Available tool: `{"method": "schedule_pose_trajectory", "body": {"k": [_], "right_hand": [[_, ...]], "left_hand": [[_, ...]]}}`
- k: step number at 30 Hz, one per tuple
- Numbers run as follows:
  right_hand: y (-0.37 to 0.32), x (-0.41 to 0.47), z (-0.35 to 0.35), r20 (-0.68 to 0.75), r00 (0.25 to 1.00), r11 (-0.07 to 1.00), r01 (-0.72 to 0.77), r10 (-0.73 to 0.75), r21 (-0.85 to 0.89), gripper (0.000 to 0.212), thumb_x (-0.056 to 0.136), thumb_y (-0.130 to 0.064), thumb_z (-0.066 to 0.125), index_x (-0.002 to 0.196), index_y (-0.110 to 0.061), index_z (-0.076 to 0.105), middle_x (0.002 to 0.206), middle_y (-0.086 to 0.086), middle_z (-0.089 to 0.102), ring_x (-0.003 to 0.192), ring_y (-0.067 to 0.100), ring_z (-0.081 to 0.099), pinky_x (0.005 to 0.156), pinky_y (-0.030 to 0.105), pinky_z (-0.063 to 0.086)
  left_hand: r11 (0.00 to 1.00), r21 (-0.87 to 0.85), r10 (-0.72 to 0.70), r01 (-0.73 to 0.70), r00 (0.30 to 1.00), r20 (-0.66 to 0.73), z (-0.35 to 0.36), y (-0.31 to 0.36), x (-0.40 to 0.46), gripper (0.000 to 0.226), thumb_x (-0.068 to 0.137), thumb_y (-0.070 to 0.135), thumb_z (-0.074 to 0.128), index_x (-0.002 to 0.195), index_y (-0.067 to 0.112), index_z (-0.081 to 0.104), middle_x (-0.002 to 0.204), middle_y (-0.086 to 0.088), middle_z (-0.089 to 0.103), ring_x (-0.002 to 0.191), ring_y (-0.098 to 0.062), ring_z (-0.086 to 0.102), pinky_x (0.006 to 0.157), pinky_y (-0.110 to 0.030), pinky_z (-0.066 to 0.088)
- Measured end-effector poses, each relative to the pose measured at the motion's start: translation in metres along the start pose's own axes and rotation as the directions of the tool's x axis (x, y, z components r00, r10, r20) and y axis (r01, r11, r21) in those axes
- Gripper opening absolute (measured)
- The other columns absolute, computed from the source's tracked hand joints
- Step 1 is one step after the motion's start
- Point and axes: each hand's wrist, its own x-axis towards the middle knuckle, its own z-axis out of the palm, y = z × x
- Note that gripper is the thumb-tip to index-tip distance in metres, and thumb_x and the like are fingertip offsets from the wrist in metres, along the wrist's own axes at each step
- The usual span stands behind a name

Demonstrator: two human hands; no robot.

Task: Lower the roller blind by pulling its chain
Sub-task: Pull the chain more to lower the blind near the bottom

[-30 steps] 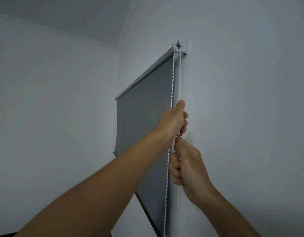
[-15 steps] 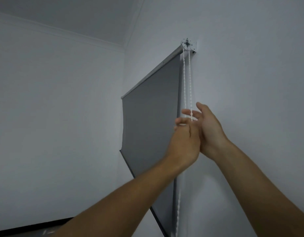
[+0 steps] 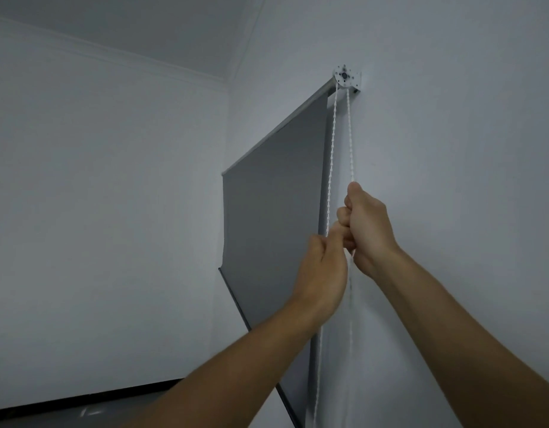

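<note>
A grey roller blind (image 3: 276,211) hangs against the wall (image 3: 452,149) near the corner of the room, its fabric unrolled well down from the top tube, with its dark bottom bar (image 3: 236,301) slanting down toward the lower middle of the view. At the top right end of the tube sits a round white bracket (image 3: 344,76), and from it a white beaded chain (image 3: 331,149) drops in two strands, side by side and slightly apart. The right hand (image 3: 364,227) is the higher one, closed in a fist around the right strand, thumb uppermost. The left hand (image 3: 324,273) sits just below and beside it, touching it, fingers curled shut around the chain; which strand it grips I cannot tell. Below the hands both strands run on down beside the blind's edge and out of view. Both forearms reach up from the bottom of the view.
</note>
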Motion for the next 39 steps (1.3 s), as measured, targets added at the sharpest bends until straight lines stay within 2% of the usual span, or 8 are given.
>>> {"method": "schedule_pose_trajectory", "body": {"k": [4,7,9,12,18,31,36,39], "right_hand": [[0.006,-0.009,-0.006,0.014,0.999,0.999,0.047,-0.047,-0.019,0.039,0.103,-0.025,0.039,0.065,-0.021,0.029,0.044,-0.008,0.026,0.037,0.01,0.019,0.036,0.021,0.022],[0.006,-0.012,-0.009,0.021,0.997,0.997,0.072,-0.071,-0.029,0.04,0.104,-0.028,0.038,0.065,-0.02,0.032,0.043,-0.007,0.028,0.035,0.011,0.021,0.037,0.019,0.023],[0.012,-0.015,-0.006,0.018,0.993,0.985,0.117,-0.115,-0.129,0.046,0.106,-0.033,0.037,0.064,-0.014,0.045,0.045,-0.003,0.04,0.036,0.011,0.033,0.038,0.02,0.026],[0.027,-0.025,-0.004,0.031,0.989,0.965,0.147,-0.143,-0.219,0.046,0.106,-0.03,0.033,0.07,-0.012,0.054,0.044,-0.005,0.044,0.035,0.009,0.036,0.036,0.018,0.026],[0.049,-0.035,-0.018,0.027,0.98,0.921,0.195,-0.198,-0.338,0.037,0.107,-0.017,0.037,0.078,-0.012,0.058,0.041,-0.011,0.056,0.039,0.003,0.055,0.037,0.014,0.038],[0.091,-0.065,-0.027,0.095,0.992,0.961,0.103,-0.08,-0.259,0.032,0.108,-0.01,0.042,0.082,-0.017,0.059,0.054,-0.012,0.059,0.045,-0.009,0.057,0.044,0.006,0.039],[0.092,-0.062,-0.034,0.181,0.979,0.949,0.143,-0.094,-0.28,0.034,0.108,-0.01,0.039,0.083,-0.011,0.062,0.048,-0.01,0.058,0.044,0.001,0.055,0.042,0.016,0.039],[0.096,-0.058,-0.04,0.219,0.971,0.938,0.159,-0.093,-0.309,0.037,0.107,-0.011,0.039,0.082,-0.015,0.066,0.054,-0.004,0.062,0.049,0.007,0.058,0.046,0.02,0.045]], "left_hand": [[0.993,-0.108,-0.052,0.047,0.998,-0.041,-0.003,0.013,0.019,0.046,0.098,0.051,0.033,0.093,0.016,0.063,0.091,0.003,0.067,0.079,-0.005,0.063,0.072,-0.024,0.046],[0.995,-0.102,-0.027,0.021,0.998,-0.05,-0.004,0.026,0.032,0.047,0.099,0.048,0.034,0.079,0.013,0.059,0.07,0.003,0.065,0.053,0.002,0.061,0.051,-0.017,0.046],[0.994,-0.105,-0.001,-0.002,1.0,-0.028,-0.003,0.037,0.04,0.053,0.099,0.045,0.035,0.08,0.004,0.063,0.067,-0.004,0.067,0.05,-0.004,0.063,0.044,-0.018,0.047],[0.991,-0.133,-0.022,0.021,1.0,-0.001,-0.001,0.048,0.05,0.043,0.098,0.045,0.042,0.084,0.013,0.068,0.081,-0.003,0.073,0.072,-0.011,0.069,0.064,-0.026,0.052],[0.997,-0.03,0.072,-0.073,0.997,-0.03,0.012,0.031,0.04,0.041,0.098,0.03,0.047,0.064,0.017,0.065,0.069,-0.002,0.072,0.071,-0.016,0.07,0.077,-0.033,0.057],[0.976,0.166,0.147,-0.143,0.989,-0.013,0.011,-0.021,0.014,0.042,0.103,0.032,0.043,0.074,0.016,0.069,0.068,0.006,0.067,0.065,-0.003,0.065,0.066,-0.012,0.048],[0.97,0.201,0.142,-0.14,0.99,0.006,0.007,-0.021,0.012,0.04,0.104,0.033,0.04,0.085,0.014,0.07,0.079,0.003,0.07,0.074,-0.005,0.066,0.072,-0.015,0.049],[0.971,0.204,0.121,-0.125,0.992,0.034,0.005,-0.023,0.009,0.038,0.104,0.032,0.038,0.094,0.009,0.067,0.084,-0.005,0.07,0.073,-0.015,0.067,0.07,-0.031,0.056]]}}
